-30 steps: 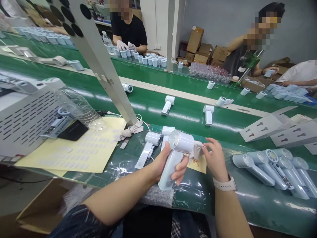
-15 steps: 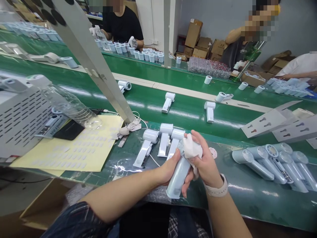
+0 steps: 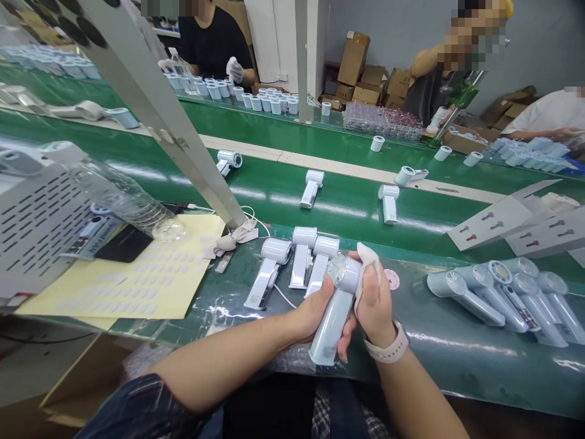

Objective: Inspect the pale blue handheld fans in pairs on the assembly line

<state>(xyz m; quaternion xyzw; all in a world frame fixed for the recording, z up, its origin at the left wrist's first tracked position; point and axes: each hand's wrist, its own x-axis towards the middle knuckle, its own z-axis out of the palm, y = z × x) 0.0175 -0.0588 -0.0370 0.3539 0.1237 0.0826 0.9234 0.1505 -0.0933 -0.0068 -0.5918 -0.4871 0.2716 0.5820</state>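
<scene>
My left hand (image 3: 315, 308) is wrapped round the handle of a pale blue handheld fan (image 3: 336, 308), held upright over the near table edge. My right hand (image 3: 375, 299) presses a small white cloth (image 3: 365, 259) against the right side of the fan's round head; a white watch sits on that wrist. Just behind the fan lie three white fan bodies (image 3: 292, 268) side by side on the green mat. To the right, several finished pale blue fans (image 3: 503, 299) lie in a row.
A yellow sticker sheet (image 3: 137, 280), a clear plastic bottle (image 3: 119, 195) and a perforated grey box (image 3: 36, 219) lie at the left. A slanted metal post (image 3: 183, 140) crosses in front. More fans (image 3: 388, 201) ride the green conveyor; other people work across it.
The cloth went from covering the top of the fan's head to its right side, baring the round face. The fan sank slightly toward me and the view shifted a little.
</scene>
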